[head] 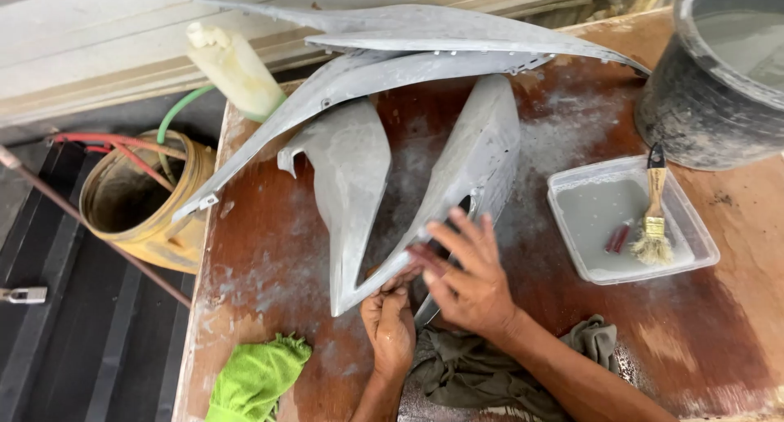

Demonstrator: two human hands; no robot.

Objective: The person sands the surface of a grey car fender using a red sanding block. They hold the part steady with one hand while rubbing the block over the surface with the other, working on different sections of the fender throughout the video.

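A yellow bucket (139, 197) stands left of the dusty surface (269, 259), a green cloth (255, 377) near its edge. The left hand (389, 324), fingers curled, grips the grey panel's (465, 165) tip; the right hand (469, 279) lies on it, fingers spread. A brush (654, 210) rests in a tray (702, 246).

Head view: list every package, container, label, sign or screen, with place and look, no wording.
No labels, signs or screens.
Plastic bottle: table's far left corner, pale yellow, tilted.
Clear tray: right of the grey panels, square, holding a brush.
Grey bucket: far right, round.
Yellow bucket: floor, left, dirty.
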